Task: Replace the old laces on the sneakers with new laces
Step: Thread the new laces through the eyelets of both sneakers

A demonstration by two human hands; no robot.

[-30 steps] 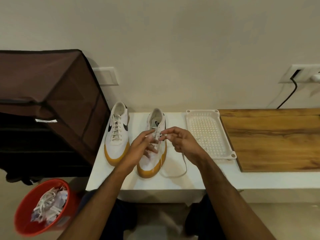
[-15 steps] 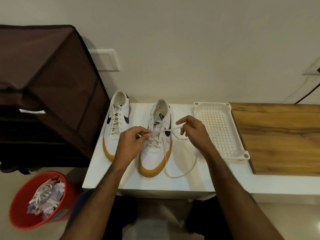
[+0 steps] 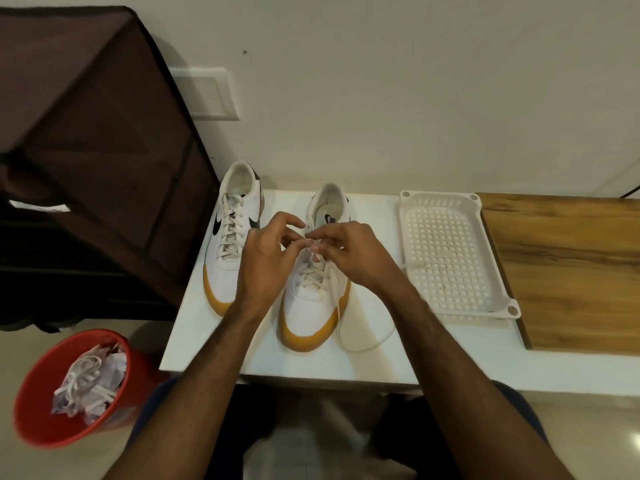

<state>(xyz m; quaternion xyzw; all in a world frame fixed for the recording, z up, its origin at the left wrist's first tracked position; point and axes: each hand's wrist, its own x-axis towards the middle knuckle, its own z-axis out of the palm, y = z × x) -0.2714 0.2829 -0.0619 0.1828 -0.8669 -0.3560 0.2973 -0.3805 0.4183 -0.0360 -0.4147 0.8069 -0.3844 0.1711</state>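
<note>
Both the left hand [image 3: 268, 261] and right hand [image 3: 349, 256] pinch the new lace [image 3: 363, 344] over the right sneaker [image 3: 313, 289] on the desk [image 3: 207, 341], probably to work its upper eyelets, slack trailing beside the toe.

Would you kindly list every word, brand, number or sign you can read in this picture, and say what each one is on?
No text reads clearly.
Dark swoosh logo, no letters: side of the left sneaker.
Dark mark on the insole of the right sneaker: too blurred to read.
White tag on the brown fabric cover: print too small to read.
</note>
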